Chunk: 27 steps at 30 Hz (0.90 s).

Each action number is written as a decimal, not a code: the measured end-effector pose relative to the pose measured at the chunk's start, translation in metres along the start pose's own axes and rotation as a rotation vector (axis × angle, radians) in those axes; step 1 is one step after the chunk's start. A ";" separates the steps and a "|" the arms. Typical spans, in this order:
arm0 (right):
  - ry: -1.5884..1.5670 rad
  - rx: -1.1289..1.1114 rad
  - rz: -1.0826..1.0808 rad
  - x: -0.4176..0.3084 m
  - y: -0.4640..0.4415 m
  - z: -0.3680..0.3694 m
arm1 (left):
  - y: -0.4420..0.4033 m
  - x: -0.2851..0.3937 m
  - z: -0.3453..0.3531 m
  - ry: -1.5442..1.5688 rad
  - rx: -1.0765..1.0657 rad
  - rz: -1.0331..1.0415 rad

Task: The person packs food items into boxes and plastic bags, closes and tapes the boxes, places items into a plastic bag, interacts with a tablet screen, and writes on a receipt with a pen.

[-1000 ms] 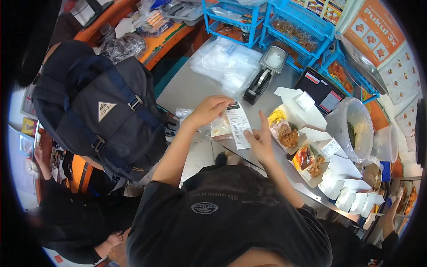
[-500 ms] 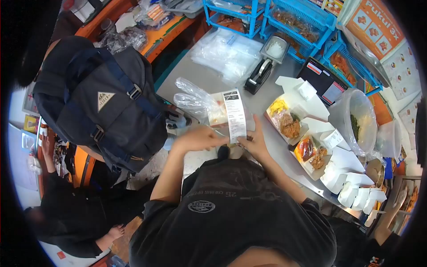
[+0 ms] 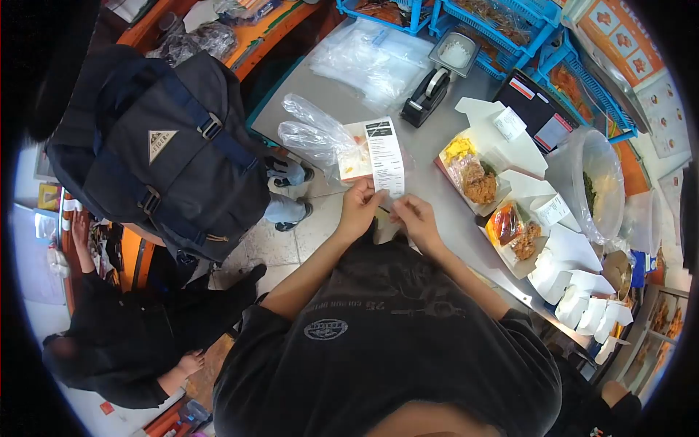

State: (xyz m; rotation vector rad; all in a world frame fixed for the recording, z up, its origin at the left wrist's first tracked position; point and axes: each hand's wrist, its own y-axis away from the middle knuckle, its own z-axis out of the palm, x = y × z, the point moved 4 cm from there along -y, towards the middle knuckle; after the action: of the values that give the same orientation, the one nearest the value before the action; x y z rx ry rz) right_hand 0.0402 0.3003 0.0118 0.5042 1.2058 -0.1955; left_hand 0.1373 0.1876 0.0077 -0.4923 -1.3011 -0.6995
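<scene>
A long printed receipt [image 3: 387,164] lies over a clear plastic bag [image 3: 313,138] with a food box [image 3: 353,162] inside, at the table's near edge. My left hand [image 3: 358,211] is closed at the receipt's lower left corner, its thumb and finger pinching there. My right hand [image 3: 416,221] pinches at the lower right corner. Whether the fingers also grip the bag's film under the paper cannot be made out. To the right stand two open boxes, one with fried chicken and egg [image 3: 470,171], the other with fried chicken and a red-orange packet [image 3: 513,233].
Behind the bag are a stack of clear plastic bags [image 3: 371,62], a tape dispenser [image 3: 428,98] and blue baskets [image 3: 495,29]. A clear tub [image 3: 586,186] and folded white boxes [image 3: 582,309] stand right. A dark backpack [image 3: 160,153] fills the left, near another person [image 3: 124,342].
My left hand has moved right, from the receipt's left side to its lower corner. My right hand's fingers have closed into a pinch. The view has shifted slightly.
</scene>
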 end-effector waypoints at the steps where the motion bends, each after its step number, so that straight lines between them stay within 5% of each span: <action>1: 0.059 -0.002 -0.011 -0.006 -0.003 0.003 | 0.001 0.000 0.001 0.010 0.004 -0.008; 5: -0.013 0.109 0.058 0.027 -0.029 0.003 | 0.001 0.003 -0.001 0.055 -0.011 -0.064; 9: -0.135 0.145 0.132 0.036 -0.050 0.002 | 0.004 0.090 -0.012 -0.916 -0.196 -0.194; 12: -0.047 0.156 0.076 0.034 -0.064 0.001 | -0.009 0.172 -0.002 -1.240 0.107 0.345; 15: -0.059 0.160 -0.016 0.037 -0.073 0.005 | -0.043 0.140 -0.016 -1.554 0.017 0.546; 18: 0.146 0.205 -0.059 0.035 -0.074 0.002 | -0.069 0.097 -0.048 -0.755 -0.248 0.177; 22: 0.942 0.314 -0.342 0.010 -0.068 0.001 | -0.066 0.093 -0.060 -0.770 -0.297 0.244; 27: 1.006 0.391 -0.364 0.008 -0.085 -0.016 | -0.052 0.110 -0.049 -0.886 -0.186 0.231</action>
State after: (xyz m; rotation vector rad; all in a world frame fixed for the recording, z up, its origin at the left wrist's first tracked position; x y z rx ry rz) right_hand -0.0048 0.2339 -0.0223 0.7555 2.2682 -0.5324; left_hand 0.1463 0.0967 0.1021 -1.1684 -1.9604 -0.4051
